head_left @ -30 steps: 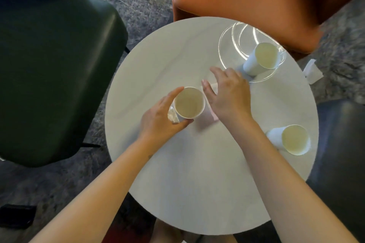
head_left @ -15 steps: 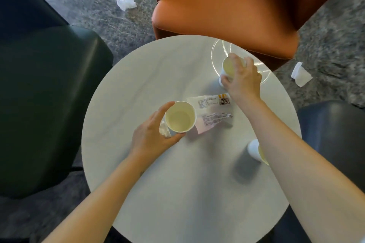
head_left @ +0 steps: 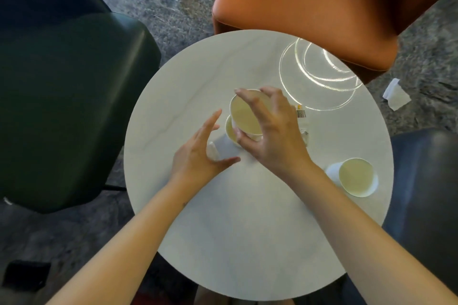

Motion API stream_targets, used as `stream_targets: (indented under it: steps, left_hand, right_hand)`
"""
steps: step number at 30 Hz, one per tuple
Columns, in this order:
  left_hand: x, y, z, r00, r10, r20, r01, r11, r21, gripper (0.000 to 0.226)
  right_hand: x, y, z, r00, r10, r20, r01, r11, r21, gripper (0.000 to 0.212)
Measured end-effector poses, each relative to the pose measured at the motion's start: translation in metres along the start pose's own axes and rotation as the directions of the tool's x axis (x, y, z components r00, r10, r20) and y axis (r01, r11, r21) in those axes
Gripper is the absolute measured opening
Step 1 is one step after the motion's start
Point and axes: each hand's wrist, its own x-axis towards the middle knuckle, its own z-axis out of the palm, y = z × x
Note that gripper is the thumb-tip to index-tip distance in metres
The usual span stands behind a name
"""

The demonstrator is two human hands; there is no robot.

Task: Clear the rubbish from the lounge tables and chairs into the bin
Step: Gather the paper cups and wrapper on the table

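Over the round pale bench (head_left: 247, 230), the left hand (head_left: 198, 156) is hovering with an open, empty grip beside a standing white paper cup (head_left: 230, 131). The right hand (head_left: 275, 141) is curling its grip round a second white paper cup (head_left: 245, 114), just above the first. Stacking seems under way; next comes seating it squarely, then gathering the third white paper cup (head_left: 355, 176).

both bare forearms reach in from the lower edge and converge toward the middle. the left hand (head_left: 198, 156) is spread wide, its fingers straight and pointing up and to the right, its thumb stretched out toward the other hand. the right hand (head_left: 272, 138) sits just beside it, back upward, fingers and thumb curled like a claw round the rim of a paper cup (head_left: 245, 116), gripping it from above.
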Motion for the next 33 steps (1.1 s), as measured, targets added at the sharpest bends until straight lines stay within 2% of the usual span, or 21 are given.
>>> stream_targets:
  steps: [5,9,12,13,15,17,21,24,26,29,33]
  left_hand:
    - [-0.009,-0.008,-0.002,0.999,0.044,-0.027,-0.044,0.999,0.011,0.094]
    - [-0.012,-0.008,0.000,0.998,0.047,-0.031,-0.047,0.999,0.002,0.092]
    - [-0.011,-0.004,0.002,0.998,0.057,-0.039,-0.057,0.998,0.009,0.091]
    - [-0.010,-0.002,0.002,0.997,0.060,-0.040,-0.060,0.998,0.007,0.091]
    - [-0.009,-0.001,0.002,0.997,0.069,-0.038,-0.068,0.998,0.009,0.093]
    - [-0.011,0.000,0.003,0.997,0.075,-0.032,-0.074,0.997,0.024,0.094]
    - [-0.014,0.002,0.005,0.997,0.065,-0.037,-0.063,0.997,0.041,0.095]
    - [-0.005,0.006,0.008,0.996,0.053,-0.069,-0.053,0.999,0.004,0.095]
    - [0.003,0.010,0.011,0.995,0.045,-0.084,-0.047,0.999,-0.027,0.094]
    - [0.011,0.011,0.015,0.996,0.027,-0.083,-0.031,0.998,-0.056,0.091]
    - [0.015,0.011,0.019,0.997,0.044,-0.066,-0.048,0.997,-0.055,0.080]
  right_hand:
    - [-0.013,0.010,0.030,0.982,0.059,0.181,-0.041,0.994,-0.098,0.059]
    - [-0.020,0.018,0.040,0.968,0.089,0.233,-0.048,0.983,-0.175,0.066]
    - [-0.024,0.019,0.034,0.956,0.090,0.281,-0.045,0.986,-0.162,0.073]
    - [-0.027,0.021,0.028,0.965,0.093,0.247,-0.057,0.987,-0.151,0.075]
    - [-0.036,0.028,0.009,0.988,0.125,0.092,-0.110,0.982,-0.153,0.074]
    - [-0.053,0.044,-0.013,0.978,0.208,-0.033,-0.210,0.957,-0.202,0.070]
    - [-0.101,0.081,-0.037,0.901,0.434,-0.022,-0.402,0.815,-0.417,0.072]
    - [-0.128,0.094,-0.037,0.825,0.554,-0.111,-0.543,0.721,-0.430,0.069]
    - [-0.135,0.098,-0.033,0.786,0.604,-0.128,-0.599,0.695,-0.397,0.064]
    - [-0.136,0.098,-0.028,0.775,0.621,-0.116,-0.624,0.722,-0.299,0.058]
    - [-0.114,0.079,-0.032,0.848,0.500,-0.174,-0.527,0.830,-0.181,0.056]
